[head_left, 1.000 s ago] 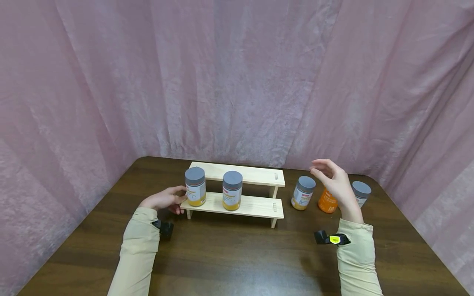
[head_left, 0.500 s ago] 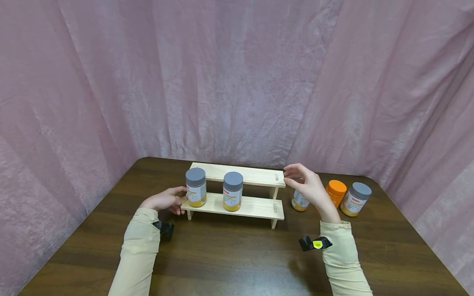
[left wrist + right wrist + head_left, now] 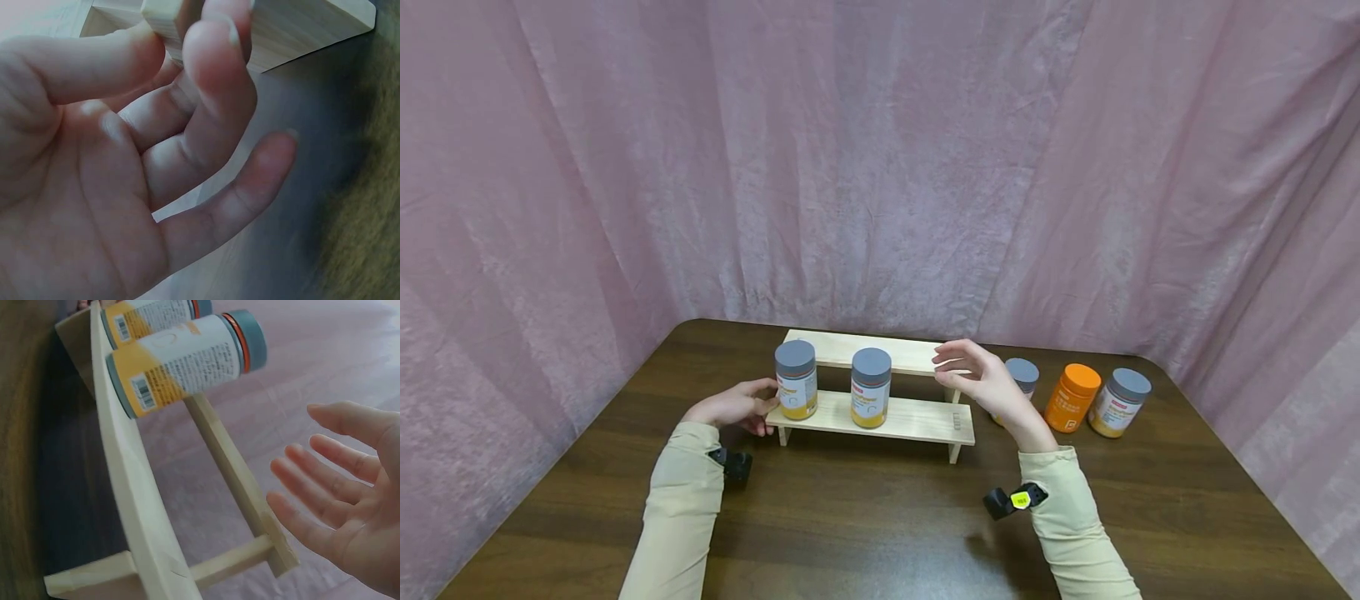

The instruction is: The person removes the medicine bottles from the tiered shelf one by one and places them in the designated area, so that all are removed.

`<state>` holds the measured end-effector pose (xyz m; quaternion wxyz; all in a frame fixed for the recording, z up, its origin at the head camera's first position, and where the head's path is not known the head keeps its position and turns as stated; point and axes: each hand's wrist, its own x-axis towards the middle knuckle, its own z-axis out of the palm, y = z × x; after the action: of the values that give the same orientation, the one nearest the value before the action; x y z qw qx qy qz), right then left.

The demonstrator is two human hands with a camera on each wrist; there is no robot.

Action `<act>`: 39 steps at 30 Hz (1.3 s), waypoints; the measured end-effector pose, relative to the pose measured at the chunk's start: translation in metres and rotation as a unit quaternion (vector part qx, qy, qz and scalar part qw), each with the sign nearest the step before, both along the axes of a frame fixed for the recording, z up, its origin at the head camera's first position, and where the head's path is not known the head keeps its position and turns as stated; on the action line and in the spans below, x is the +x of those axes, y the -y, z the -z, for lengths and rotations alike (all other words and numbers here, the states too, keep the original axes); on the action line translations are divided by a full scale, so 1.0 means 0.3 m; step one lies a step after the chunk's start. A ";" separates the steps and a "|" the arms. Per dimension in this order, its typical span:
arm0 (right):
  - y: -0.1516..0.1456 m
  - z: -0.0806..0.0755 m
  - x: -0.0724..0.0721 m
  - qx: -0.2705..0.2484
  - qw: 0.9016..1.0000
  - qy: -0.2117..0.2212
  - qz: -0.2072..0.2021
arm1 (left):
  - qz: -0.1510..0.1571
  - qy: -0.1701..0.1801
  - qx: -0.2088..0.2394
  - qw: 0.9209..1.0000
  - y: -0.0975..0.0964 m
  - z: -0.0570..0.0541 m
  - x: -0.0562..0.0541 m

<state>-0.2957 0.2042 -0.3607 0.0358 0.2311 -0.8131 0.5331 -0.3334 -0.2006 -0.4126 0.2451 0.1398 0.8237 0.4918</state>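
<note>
A two-step wooden shelf (image 3: 921, 419) stands on the table. Its lower board carries two grey-lidded jars with white and yellow labels, the left jar (image 3: 796, 383) at the end and the other jar (image 3: 871, 390) near the middle. My left hand (image 3: 730, 406) pinches the left end of the lower board; in the left wrist view, thumb and fingers meet at the board's corner (image 3: 169, 15). Over the right end of the upper board, my right hand (image 3: 985, 387) holds nothing, its fingers relaxed and apart, facing the middle jar (image 3: 187, 365) in the right wrist view.
Right of the shelf, a grey-lidded jar (image 3: 1024, 373) is partly hidden behind my right hand. Beside it stand an orange jar (image 3: 1072, 400) and another grey-lidded jar (image 3: 1120, 404). A pink curtain (image 3: 880, 167) hangs behind the brown table (image 3: 850, 517).
My right hand has moved left, from over the jars on the right to the shelf's right end. The left hand keeps its place on the shelf.
</note>
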 end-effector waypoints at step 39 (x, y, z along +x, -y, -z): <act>0.290 0.119 0.031 0.032 0.999 -0.001 0.008 | -0.004 0.006 0.003 1.000 0.003 0.013 -0.008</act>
<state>-0.2863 0.1172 -0.3964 0.0333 0.2262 -0.8317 0.5060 -0.3357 -0.2015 -0.4165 0.2476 0.1341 0.8215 0.4958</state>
